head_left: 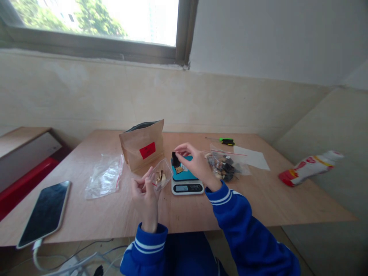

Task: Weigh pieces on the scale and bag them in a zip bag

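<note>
Dark, crinkled dried piece (174,160) over a teal-topped white digital scale (188,176), contact unclear, pinched between the right hand's (194,163) thumb and fingers. Tan flake (179,170) lies on the scale. Left hand (145,191), just beside, grips a small clear plastic bag (166,167) holding pale pieces. Beyond stands a brown paper pouch (133,149), red-labelled; right of the scale, a larger clear bag (244,168) of mixed dried pieces.

Phone (44,212) at left, white cable (37,244) plugged in. Two screwdrivers (227,143) at back, near white paper (254,157). Red-white bottle (309,168) at right. Window (143,23) above, trees (96,17) outside.
</note>
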